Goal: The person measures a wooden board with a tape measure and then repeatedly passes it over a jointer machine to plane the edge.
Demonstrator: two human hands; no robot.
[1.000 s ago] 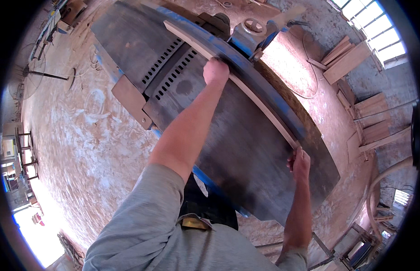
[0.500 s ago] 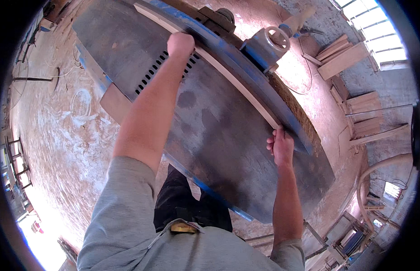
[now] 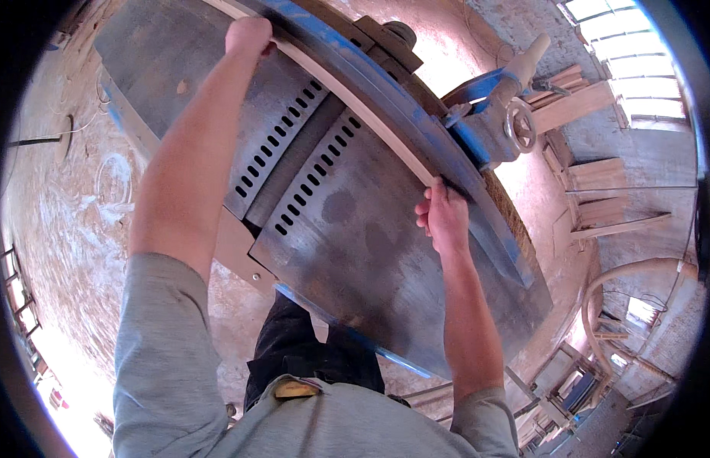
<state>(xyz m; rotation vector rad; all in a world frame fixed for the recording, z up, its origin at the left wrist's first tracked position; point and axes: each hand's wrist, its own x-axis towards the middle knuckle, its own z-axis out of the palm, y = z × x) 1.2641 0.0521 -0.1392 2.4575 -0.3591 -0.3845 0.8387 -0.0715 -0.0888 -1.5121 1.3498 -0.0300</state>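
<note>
A long, narrow wooden strip lies along the fence of a jointer with a grey metal table. My left hand is closed over the strip toward its far left part, with the fingertips mostly hidden. At the strip's near right end, my right hand grips with its fingers curled, pressing against the wood. Between the two hands, the dark cutter gap crosses the table, with a row of oval slots on either side. The strip passes over the gap's far end.
Behind the fence stands a blue bracket with a handwheel. Wooden boards lean by the barred window at the right. A thick hose curves along the right side. The table's blue front edge is close to my legs.
Both hands and the strip have slid to the far left along the fence. The cutter gap, earlier covered by my left forearm, now shows fully. My view has shifted slightly.
</note>
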